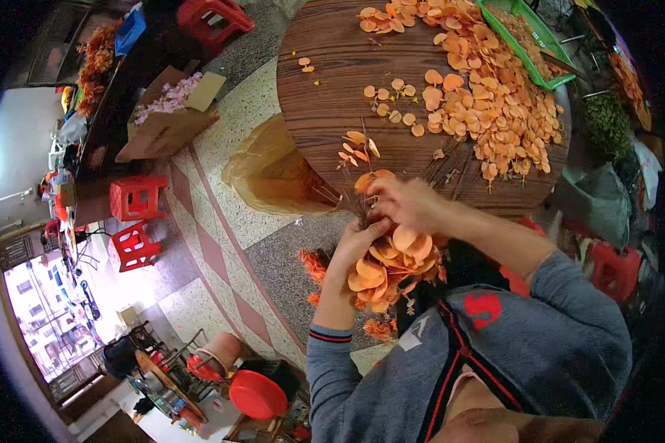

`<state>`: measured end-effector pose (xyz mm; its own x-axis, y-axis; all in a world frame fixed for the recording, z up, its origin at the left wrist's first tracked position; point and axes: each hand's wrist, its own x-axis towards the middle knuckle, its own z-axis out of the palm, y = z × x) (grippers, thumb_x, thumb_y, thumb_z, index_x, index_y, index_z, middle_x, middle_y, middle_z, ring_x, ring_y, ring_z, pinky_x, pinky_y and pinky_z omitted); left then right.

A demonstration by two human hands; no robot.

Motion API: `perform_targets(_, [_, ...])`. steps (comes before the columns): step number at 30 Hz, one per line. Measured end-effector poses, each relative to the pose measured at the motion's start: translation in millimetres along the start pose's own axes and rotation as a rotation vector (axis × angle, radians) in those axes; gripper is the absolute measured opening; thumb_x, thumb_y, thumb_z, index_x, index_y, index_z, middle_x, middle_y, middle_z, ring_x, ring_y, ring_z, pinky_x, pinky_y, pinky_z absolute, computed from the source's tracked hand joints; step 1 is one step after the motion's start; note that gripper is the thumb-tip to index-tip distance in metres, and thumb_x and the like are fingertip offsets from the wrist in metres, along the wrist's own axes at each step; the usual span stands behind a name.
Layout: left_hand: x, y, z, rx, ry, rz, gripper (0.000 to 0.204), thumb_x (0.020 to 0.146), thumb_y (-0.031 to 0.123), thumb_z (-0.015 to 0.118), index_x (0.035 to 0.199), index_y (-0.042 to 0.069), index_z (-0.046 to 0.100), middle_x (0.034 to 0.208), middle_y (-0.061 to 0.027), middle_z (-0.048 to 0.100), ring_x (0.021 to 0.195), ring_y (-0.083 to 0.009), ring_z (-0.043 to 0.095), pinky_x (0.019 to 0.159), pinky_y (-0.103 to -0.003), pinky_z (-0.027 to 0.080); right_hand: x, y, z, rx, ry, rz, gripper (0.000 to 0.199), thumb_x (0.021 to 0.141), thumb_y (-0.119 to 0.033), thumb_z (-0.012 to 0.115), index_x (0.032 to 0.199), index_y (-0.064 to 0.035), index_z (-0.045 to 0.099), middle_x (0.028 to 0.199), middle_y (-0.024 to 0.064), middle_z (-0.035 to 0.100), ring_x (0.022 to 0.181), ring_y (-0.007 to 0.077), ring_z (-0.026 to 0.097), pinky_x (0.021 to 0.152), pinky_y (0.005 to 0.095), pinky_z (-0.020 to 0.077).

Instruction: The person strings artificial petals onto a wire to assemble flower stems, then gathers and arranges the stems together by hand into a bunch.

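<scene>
My left hand (356, 242) is closed around the thin brown stems of a bunch of orange artificial leaves (380, 275), held close to my body at the table's near edge. The round leaves hang toward my lap. My right hand (406, 203) is bent over the stems just above the left, its fingers curled by a small orange leaf sprig (369, 179); slight blur hides exactly what they grip. Just beyond the hands, a sprig with narrow orange leaves (358, 148) lies on the round wooden table (332, 88).
Loose orange leaf sprigs (495, 111) pile across the table's right side, beside a green plastic basket (528, 40). A large brown bag (273, 173) stands open at its left edge. Red stools (137, 198) and a cardboard box (166, 122) of pink flowers are farther left.
</scene>
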<state>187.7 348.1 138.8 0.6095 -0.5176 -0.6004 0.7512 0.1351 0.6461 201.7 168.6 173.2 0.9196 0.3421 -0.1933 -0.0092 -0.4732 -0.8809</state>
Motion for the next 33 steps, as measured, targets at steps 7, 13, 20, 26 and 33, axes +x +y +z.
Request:
perform_targets(7, [-15.6,-10.7,-13.2,-0.132,0.048,0.109,0.021,0.085,0.007,0.059,0.105,0.002,0.055,0.099,-0.0048,0.060,0.087,-0.0151,0.059,0.072,-0.028,0.049,12.9,-13.2,34.4,-0.217,0.146,-0.240,0.050,0.081,-0.021,0.057,0.128,-0.0136,0.042,0.071,0.0154,0.060,0.065,0.0315,0.060,0.058,0.0410,0.0464])
perform_targets(13, [-40.3,-17.6,-25.0,-0.268,0.068,0.016,0.017,0.089,0.011,0.053,0.101,-0.001,0.057,0.099,-0.0089,0.061,0.088,-0.0197,0.061,0.078,-0.031,0.051,56.2,11.3,8.2,0.126,0.274,0.050,0.034,0.088,-0.028,0.051,0.116,-0.0093,0.053,0.101,0.0135,0.062,0.088,0.0308,0.061,0.075,0.0391,0.0478])
perform_targets(20, [-63.6,-30.3,-61.0,-0.127,0.220,-0.107,0.017,0.089,0.011,0.052,0.081,-0.002,0.060,0.087,-0.0090,0.064,0.079,-0.0181,0.061,0.068,-0.029,0.050,134.7,108.9,-28.8,-0.213,0.113,0.552,0.036,0.089,-0.034,0.048,0.101,-0.0030,0.060,0.083,0.0153,0.064,0.072,0.0291,0.060,0.065,0.0386,0.0463])
perform_targets(26, [-73.5,-26.7,-83.7,-0.241,0.127,-0.091,0.016,0.087,0.010,0.054,0.079,-0.003,0.059,0.086,-0.0139,0.065,0.080,-0.0207,0.061,0.074,-0.031,0.049,121.3,122.7,-18.1,0.183,0.413,0.517,0.022,0.080,-0.023,0.061,0.079,-0.0006,0.062,0.069,0.0099,0.060,0.060,0.0196,0.053,0.059,0.0348,0.0426])
perform_targets(33, [-61.2,-5.6,-94.9,0.002,0.158,-0.128,0.018,0.086,0.011,0.054,0.083,-0.004,0.063,0.081,-0.0121,0.065,0.074,-0.0184,0.061,0.070,-0.030,0.049,100.0,105.0,7.8,-0.309,0.033,0.297,0.021,0.082,-0.017,0.050,0.097,-0.0050,0.059,0.091,0.0131,0.063,0.084,0.0267,0.061,0.070,0.0411,0.0484])
